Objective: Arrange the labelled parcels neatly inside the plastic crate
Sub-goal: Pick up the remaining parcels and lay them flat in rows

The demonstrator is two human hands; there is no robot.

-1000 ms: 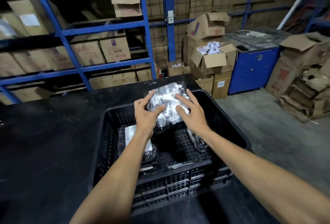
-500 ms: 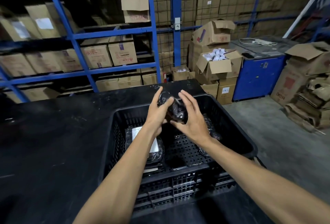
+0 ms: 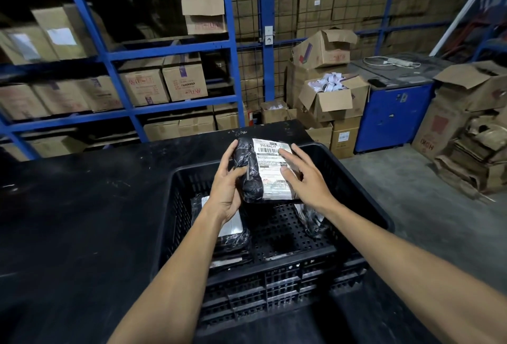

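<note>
Fingers of both my left hand (image 3: 226, 192) and right hand (image 3: 307, 181) clasp crinkly black plastic-wrapped parcel (image 3: 263, 170), white label up; perforated black crate (image 3: 354, 192) beneath.

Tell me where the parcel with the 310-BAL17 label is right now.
In the head view the labelled parcel is held above the far middle of the black crate, label up, between the left hand and the right hand.

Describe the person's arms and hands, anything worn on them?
Both forearms are bare up to the frame edge: no sleeves, gloves, watch or bands show. The left hand and right hand show no rings on the visible fingers; nails look short.
</note>
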